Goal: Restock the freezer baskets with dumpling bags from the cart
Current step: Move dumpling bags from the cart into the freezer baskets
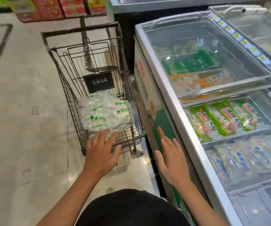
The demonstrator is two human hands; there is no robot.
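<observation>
Left hand [101, 153]: fingers spread and straight, holding nothing; reaching over the near rim of the cart [76, 101]
Right hand [170, 158]: flat, fingers straight, empty; in front of the freezer [178, 110] side
Dumpling bags [106, 111]: stacked in the wire cart, green print; just beyond the left fingertips
Freezer baskets [239, 133]: at right, holding packaged food

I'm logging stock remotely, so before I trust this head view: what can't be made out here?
- Dumpling bags with green print in the wire cart: the count; they lie piled on each other.
- Far freezer baskets: their contents blur under the glared glass lid.
- Nearest freezer basket: cut off by the frame's bottom edge.
- Left hand: touching the bags or not is unclear.
</observation>
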